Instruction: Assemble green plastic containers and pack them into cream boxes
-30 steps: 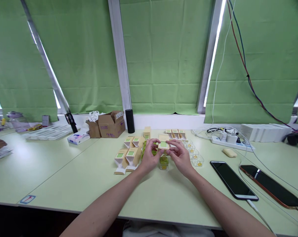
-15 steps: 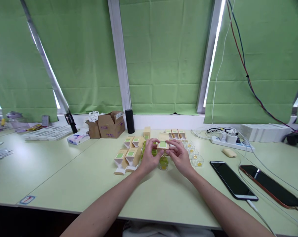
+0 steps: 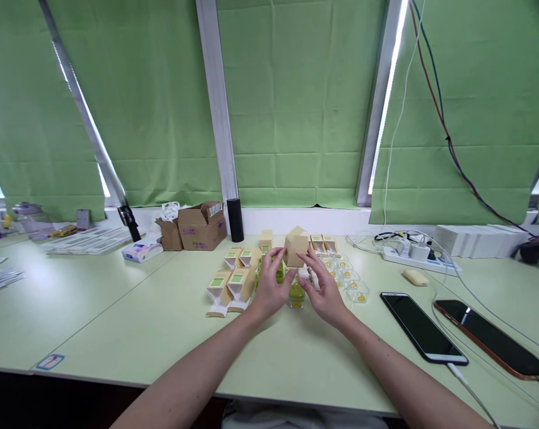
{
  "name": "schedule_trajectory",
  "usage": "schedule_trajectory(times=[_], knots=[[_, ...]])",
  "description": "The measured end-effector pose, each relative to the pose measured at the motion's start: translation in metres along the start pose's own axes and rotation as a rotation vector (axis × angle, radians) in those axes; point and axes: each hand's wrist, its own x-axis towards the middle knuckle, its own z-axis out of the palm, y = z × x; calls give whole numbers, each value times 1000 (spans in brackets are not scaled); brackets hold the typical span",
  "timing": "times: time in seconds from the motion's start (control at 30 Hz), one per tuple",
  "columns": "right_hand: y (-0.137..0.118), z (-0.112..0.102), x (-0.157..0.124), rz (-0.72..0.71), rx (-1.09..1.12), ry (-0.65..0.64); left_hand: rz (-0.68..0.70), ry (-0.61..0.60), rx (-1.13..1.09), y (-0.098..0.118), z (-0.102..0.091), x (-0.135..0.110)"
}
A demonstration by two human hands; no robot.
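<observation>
1. Tan card makes up the carton (image 3: 296, 249) you have lifted at the middle of the worktop (image 3: 162, 333), roughly midway between its front and back edges; a plain face is toward you.
2. Your left hand (image 3: 273, 287) pinches the carton by its left side, fingers curved.
3. Your right hand (image 3: 326, 292) has its fingertips against the lower right side; its thumb sits lower, and you cannot tell from here whether it touches the card.
4. Just below the carton, between your wrists and nearer the front edge, a green-topped jar (image 3: 296, 295) stands upright on the worktop.
5. More green jars (image 3: 280, 273) are partly hidden behind your left hand.
6. To your left, four cartons with green panels (image 3: 241, 282) form two rows, the nearer pair with flaps out toward the front edge.
7. Toward the back edge, one more carton (image 3: 266, 239) stands left of yours, and further open cartons (image 3: 323, 243) sit to its right.
8. Clear containers with yellow centres (image 3: 357, 292) are grouped beside your right hand.
9. Farther right, two phones (image 3: 423, 328) lie near the front edge, with a white power strip (image 3: 418, 261) nearer the back.
</observation>
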Motion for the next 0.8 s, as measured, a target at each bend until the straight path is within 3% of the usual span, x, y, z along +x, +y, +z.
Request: schedule_trajectory(times=[0.17,0.33,0.57,0.63,0.8], knots=[[-8,-1,0,-140,-101,-23,-81,56,-4,-9,-1,4],[-7,0,-1,-168,-84,-71,-198,77,-64,-8,-3,7],[-1,-3,0,-164,-189,4,-240,51,-122,-12,-14,18],[0,-5,0,-150,-322,-40,-279,-4,-178,-15,-19,22],[-3,-8,1,-76,-674,-305,-342,-91,-276,-21,-27,28]])
